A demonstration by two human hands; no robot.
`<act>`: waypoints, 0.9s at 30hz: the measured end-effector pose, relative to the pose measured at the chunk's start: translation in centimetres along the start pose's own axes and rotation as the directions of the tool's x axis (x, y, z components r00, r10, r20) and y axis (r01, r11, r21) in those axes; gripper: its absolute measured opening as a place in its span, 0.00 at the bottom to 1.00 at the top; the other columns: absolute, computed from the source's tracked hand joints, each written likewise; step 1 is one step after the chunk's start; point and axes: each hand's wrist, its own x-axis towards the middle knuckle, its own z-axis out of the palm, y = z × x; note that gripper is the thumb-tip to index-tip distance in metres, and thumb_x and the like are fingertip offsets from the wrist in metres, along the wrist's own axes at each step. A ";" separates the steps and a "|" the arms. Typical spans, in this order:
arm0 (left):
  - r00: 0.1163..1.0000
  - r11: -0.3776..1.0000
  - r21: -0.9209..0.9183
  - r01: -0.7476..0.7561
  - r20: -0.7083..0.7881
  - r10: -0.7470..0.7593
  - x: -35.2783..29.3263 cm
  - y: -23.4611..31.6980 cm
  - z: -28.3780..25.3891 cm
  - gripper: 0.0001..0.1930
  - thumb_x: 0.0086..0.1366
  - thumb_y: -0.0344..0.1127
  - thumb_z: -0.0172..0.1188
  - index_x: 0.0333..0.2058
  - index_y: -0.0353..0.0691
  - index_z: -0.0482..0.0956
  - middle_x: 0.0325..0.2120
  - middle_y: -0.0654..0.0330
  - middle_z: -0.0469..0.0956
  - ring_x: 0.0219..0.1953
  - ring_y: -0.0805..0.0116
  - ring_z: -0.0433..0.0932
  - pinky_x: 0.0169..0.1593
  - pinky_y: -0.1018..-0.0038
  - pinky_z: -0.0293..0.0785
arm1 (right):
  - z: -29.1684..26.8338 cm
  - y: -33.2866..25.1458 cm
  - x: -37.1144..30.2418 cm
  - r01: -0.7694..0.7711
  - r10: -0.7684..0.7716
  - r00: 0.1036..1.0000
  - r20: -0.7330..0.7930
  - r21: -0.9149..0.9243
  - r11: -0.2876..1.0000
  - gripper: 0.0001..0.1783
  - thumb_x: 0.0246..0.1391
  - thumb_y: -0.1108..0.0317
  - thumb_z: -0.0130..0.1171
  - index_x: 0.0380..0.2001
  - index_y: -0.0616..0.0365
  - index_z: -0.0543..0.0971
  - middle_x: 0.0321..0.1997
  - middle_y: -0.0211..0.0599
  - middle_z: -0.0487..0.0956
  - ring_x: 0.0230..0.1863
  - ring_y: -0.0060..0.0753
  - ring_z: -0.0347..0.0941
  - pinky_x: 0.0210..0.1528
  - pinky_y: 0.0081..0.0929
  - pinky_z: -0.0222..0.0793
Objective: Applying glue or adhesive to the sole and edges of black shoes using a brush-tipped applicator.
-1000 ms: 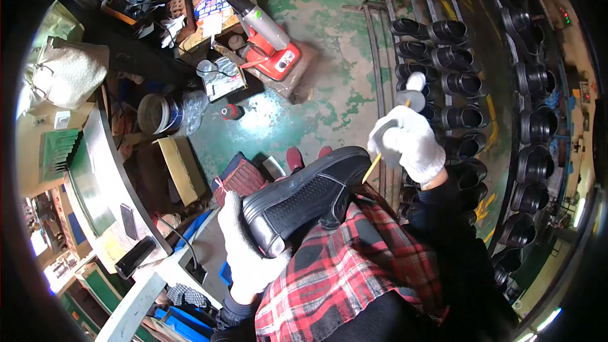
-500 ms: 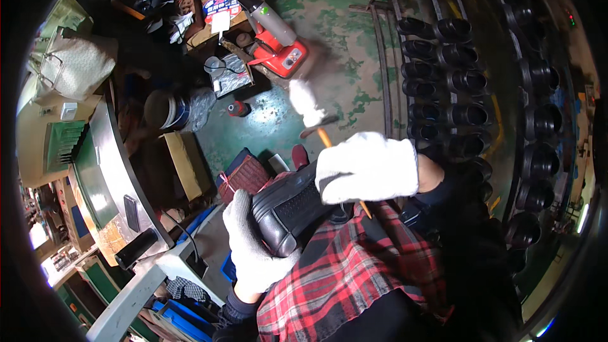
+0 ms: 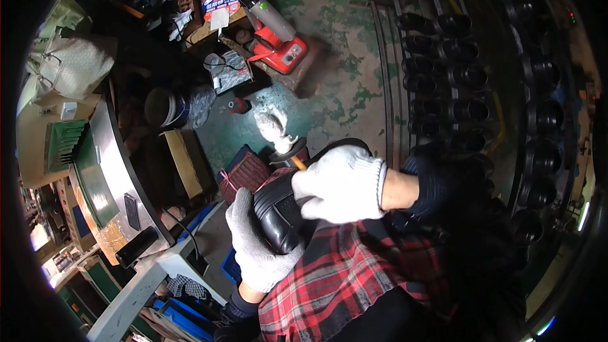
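Note:
A black leather shoe (image 3: 271, 206) lies over my lap on a red and black plaid cloth (image 3: 342, 278). My left hand (image 3: 253, 250), in a white knit glove, wraps round the shoe's near left end. Above the shoe my gloved right hand (image 3: 345, 187) is closed on the orange handle of a tool (image 3: 298, 163). The tool has a dark, flat, rounded head. A white cloth-like bundle (image 3: 272, 128) shows at its far end; its kind is unclear. The right hand covers the middle of the shoe and much of the handle.
Racks of black shoes (image 3: 465, 76) stand on the right. A metal-topped bench (image 3: 120, 177) is at the left. Ahead on the floor are a red and grey machine (image 3: 282, 54), a small red bottle (image 3: 239, 106) and a bucket (image 3: 163, 109). A brownish-red woven item (image 3: 244, 174) lies beyond the shoe.
My right hand has moved left and slightly nearer, bringing the tool and its white bundle left and down. More of the shoe's far right part shows. My left hand keeps its hold.

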 end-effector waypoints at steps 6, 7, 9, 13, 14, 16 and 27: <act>1.000 1.000 0.009 0.011 -0.008 -0.011 -0.2 -0.3 0.2 0.58 0.37 0.46 0.78 0.65 0.26 0.59 0.55 0.42 0.68 0.56 0.46 0.72 0.62 0.59 0.69 | -0.9 0.1 0.4 -0.098 0.095 0.994 0.051 0.060 0.993 0.16 0.50 0.54 0.60 0.33 0.55 0.84 0.31 0.47 0.83 0.37 0.53 0.82 0.42 0.46 0.76; 0.999 0.999 0.000 0.039 -0.014 -0.039 -0.2 -0.3 0.3 0.57 0.37 0.46 0.77 0.65 0.26 0.59 0.55 0.42 0.68 0.56 0.47 0.72 0.62 0.59 0.69 | -1.0 -0.2 0.5 -0.085 0.083 0.996 0.026 0.093 0.992 0.17 0.49 0.54 0.60 0.33 0.55 0.83 0.32 0.47 0.84 0.37 0.54 0.81 0.43 0.46 0.76; 0.998 0.997 -0.019 0.068 -0.007 -0.068 -0.2 -0.3 0.3 0.58 0.37 0.46 0.78 0.65 0.26 0.60 0.55 0.42 0.67 0.57 0.47 0.72 0.63 0.59 0.69 | -1.2 -0.5 0.8 0.058 -0.061 0.998 0.033 0.084 0.995 0.16 0.47 0.55 0.59 0.31 0.55 0.84 0.31 0.48 0.83 0.37 0.54 0.82 0.43 0.46 0.76; 0.998 0.995 -0.074 0.065 -0.006 -0.066 -0.2 -0.2 0.3 0.58 0.36 0.47 0.78 0.65 0.26 0.60 0.55 0.42 0.68 0.57 0.47 0.72 0.63 0.59 0.69 | -1.8 0.5 1.2 -0.216 0.250 0.955 0.159 -0.204 0.955 0.15 0.46 0.57 0.59 0.27 0.56 0.85 0.27 0.46 0.84 0.34 0.53 0.82 0.40 0.45 0.77; 0.998 0.997 -0.038 0.060 -0.001 -0.060 -0.2 -0.1 0.3 0.58 0.36 0.46 0.78 0.65 0.26 0.59 0.55 0.43 0.68 0.57 0.47 0.72 0.63 0.59 0.69 | -1.7 0.8 1.2 -0.180 0.176 0.970 0.170 0.010 0.984 0.16 0.46 0.56 0.59 0.27 0.56 0.85 0.27 0.46 0.84 0.34 0.53 0.82 0.40 0.44 0.77; 0.999 0.998 -0.041 0.052 -0.009 -0.052 -0.2 -0.1 0.3 0.58 0.36 0.46 0.78 0.65 0.27 0.59 0.55 0.44 0.68 0.57 0.48 0.72 0.63 0.60 0.69 | -1.4 0.9 1.2 -0.117 0.081 0.979 0.185 0.193 0.974 0.17 0.46 0.54 0.60 0.27 0.57 0.85 0.28 0.47 0.84 0.34 0.52 0.82 0.41 0.43 0.77; 1.000 0.999 -0.028 0.026 0.001 -0.026 -0.4 -0.2 -0.4 0.58 0.35 0.41 0.77 0.65 0.26 0.58 0.55 0.44 0.67 0.57 0.48 0.71 0.63 0.61 0.68 | -4.4 3.6 -1.4 -0.369 0.431 0.902 -0.013 0.493 0.788 0.16 0.51 0.62 0.64 0.39 0.62 0.83 0.31 0.37 0.82 0.34 0.26 0.79 0.37 0.26 0.73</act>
